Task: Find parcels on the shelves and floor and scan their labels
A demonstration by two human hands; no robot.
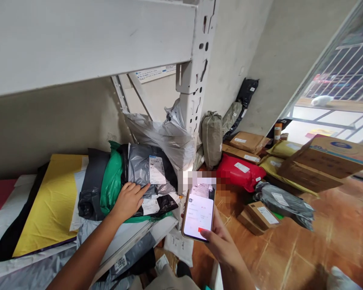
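Observation:
On the shelf at left of centre, my left hand (129, 200) rests on a grey plastic parcel (136, 167). Its index finger is stretched out towards the lower edge of the white shipping label (157, 170), and it holds nothing. My right hand (219, 235) is wrapped round a smartphone (196, 219), thumb over a red button at the bottom of its lit screen. The phone's top edge is hidden by a blurred patch. Beside the grey parcel stand a green bag (111, 177) and a dark grey bag (92, 185). Below it lies a black parcel (166, 204) with a white label.
A white metal rack post (198, 72) rises just beyond the phone, and an upper shelf beam (90, 44) spans overhead. A yellow envelope (48, 201) leans at left. On the floor at right lie a red parcel (240, 171), cardboard boxes (323, 165) and several bags.

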